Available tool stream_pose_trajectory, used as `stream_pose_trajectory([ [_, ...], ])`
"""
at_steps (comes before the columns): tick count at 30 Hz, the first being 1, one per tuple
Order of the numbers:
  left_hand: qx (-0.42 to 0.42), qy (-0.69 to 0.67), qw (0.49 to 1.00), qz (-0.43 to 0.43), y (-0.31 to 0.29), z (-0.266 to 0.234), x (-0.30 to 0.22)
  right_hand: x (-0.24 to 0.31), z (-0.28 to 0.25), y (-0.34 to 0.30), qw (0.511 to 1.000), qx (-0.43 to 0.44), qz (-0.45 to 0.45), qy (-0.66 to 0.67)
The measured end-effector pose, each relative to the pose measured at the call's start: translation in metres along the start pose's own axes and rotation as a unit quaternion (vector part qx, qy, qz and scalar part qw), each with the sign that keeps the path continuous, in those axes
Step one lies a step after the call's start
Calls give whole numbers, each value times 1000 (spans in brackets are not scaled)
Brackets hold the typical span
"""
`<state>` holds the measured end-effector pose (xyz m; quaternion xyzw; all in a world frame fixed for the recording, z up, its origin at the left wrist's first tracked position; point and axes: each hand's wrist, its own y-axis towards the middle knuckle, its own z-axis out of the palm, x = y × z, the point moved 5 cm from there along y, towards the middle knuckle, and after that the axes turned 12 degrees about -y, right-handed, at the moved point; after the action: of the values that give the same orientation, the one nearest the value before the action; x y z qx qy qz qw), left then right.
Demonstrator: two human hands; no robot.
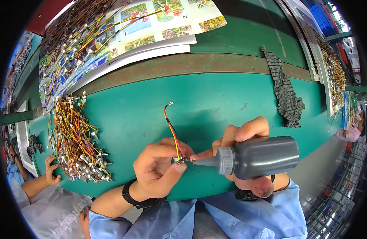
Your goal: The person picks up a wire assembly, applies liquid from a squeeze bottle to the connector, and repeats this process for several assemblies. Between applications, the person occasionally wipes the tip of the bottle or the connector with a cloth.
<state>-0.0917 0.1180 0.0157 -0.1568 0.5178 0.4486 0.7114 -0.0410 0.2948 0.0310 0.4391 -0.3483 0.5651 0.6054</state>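
Note:
My left hand (157, 165) pinches a small electronic part (182, 160) between thumb and fingers. From this part a short wire bundle (171, 127) of red, yellow and black leads rises to a white connector. In my right hand (249, 131) lies a dark grey squeeze bottle (267, 156), tilted on its side with its nozzle to the left. The nozzle tip meets or nearly meets the part; contact is hard to tell. To the left, a heap of similar wired parts (78, 143) rests on the green table mat (131, 107).
A crumpled dark cloth strip (285, 91) lies at right. Beyond a brown ledge (231, 63), a picture-printed sheet (171, 24) carries more wired parts. More wires fill a tray (332, 75) at far right. Another person's hand (52, 170) rests at the table's left edge.

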Motion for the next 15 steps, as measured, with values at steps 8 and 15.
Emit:
stream_pose_trajectory([
  [8, 24, 12, 1000, 5, -1, 0, 1, -1, -1, 0, 1000, -2, -3, 8],
  [15, 32, 14, 999, 0, -1, -1, 1, 0, 0, 1, 1000, 8, -9, 12],
])
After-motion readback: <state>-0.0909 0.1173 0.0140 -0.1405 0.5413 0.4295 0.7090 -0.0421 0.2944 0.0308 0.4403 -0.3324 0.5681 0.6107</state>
